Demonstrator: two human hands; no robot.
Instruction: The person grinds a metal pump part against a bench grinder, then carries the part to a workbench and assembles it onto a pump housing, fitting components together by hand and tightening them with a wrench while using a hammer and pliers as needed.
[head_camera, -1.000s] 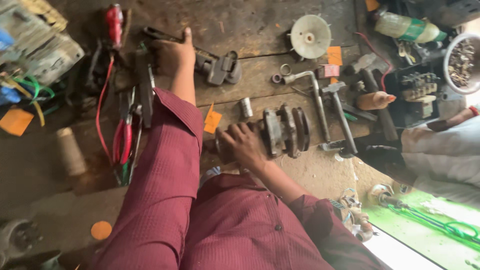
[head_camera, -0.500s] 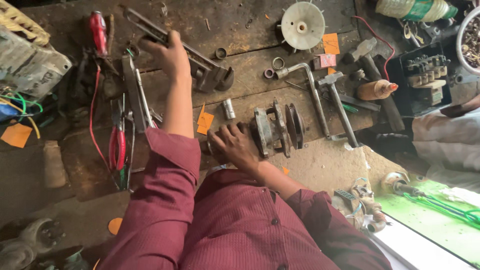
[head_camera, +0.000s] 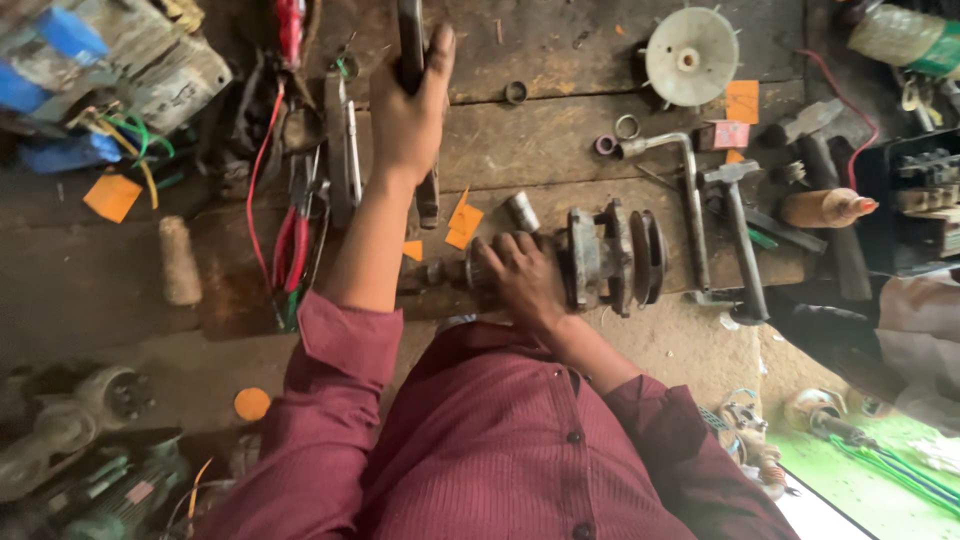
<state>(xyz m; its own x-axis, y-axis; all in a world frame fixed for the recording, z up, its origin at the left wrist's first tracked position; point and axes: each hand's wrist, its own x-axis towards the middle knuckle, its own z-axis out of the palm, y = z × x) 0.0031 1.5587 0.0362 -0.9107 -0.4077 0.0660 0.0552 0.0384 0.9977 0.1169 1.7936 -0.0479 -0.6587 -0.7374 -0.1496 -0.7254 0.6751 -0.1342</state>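
From my head view, my left hand (head_camera: 408, 110) was shut around a dark metal tool (head_camera: 411, 40) at the top middle of the frame. My right hand (head_camera: 522, 278) was wrapped around the end of a motor part (head_camera: 605, 258) in the middle, on the wooden bench (head_camera: 560, 160). I thought the heavy tool could slip and hit my right fingers. The part could roll off the bench edge. I saw no box or bowl clearly enough to tell what was inside.
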